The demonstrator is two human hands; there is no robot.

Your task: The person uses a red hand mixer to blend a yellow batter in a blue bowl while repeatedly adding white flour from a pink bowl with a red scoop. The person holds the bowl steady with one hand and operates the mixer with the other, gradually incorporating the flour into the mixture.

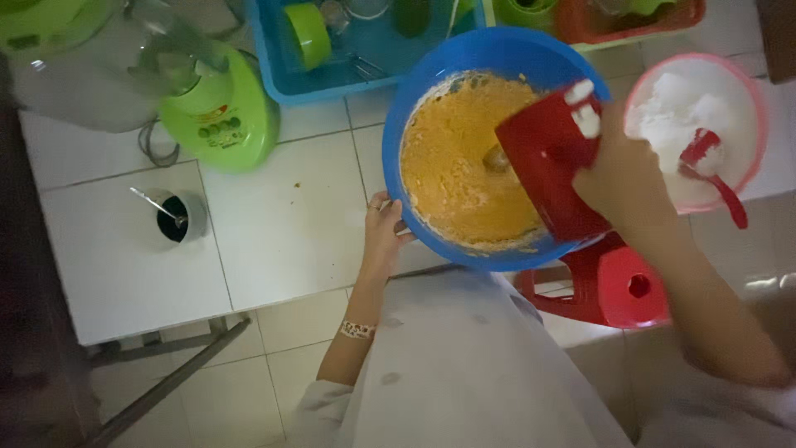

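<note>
From the head camera, a wide blue mixing bowl (489,58) sits at the near edge of a white tiled bench (290,224), part of it overhanging toward the person, and it holds a thick yellow-orange batter (456,166) that fills the bottom and smears up the inner wall. The left hand (383,228) is curled against the bowl's near-left rim, fingers bent round the lip and steadying it. The right hand (618,170) is closed around the handle of a red electric hand mixer (551,166), whose beaters dip into the batter near the middle of the bowl — the beater tips are mostly hidden in the mix. The bowl looks like light plastic, smooth and probably slippery where batter has climbed the wall, so the clean outer rim is the sensible place to hold it; the batter itself looks dense and sticky. Just to the right stands a pink bowl (750,91) of white, fluffy stuff with a red spatula (713,170) resting in it. To the left are a green blender base (224,112) and a small dark cup (178,217) with a spoon in it, and behind the mixing bowl a blue dish tub (274,79) — below the bench, a red plastic stool (618,290).
</note>
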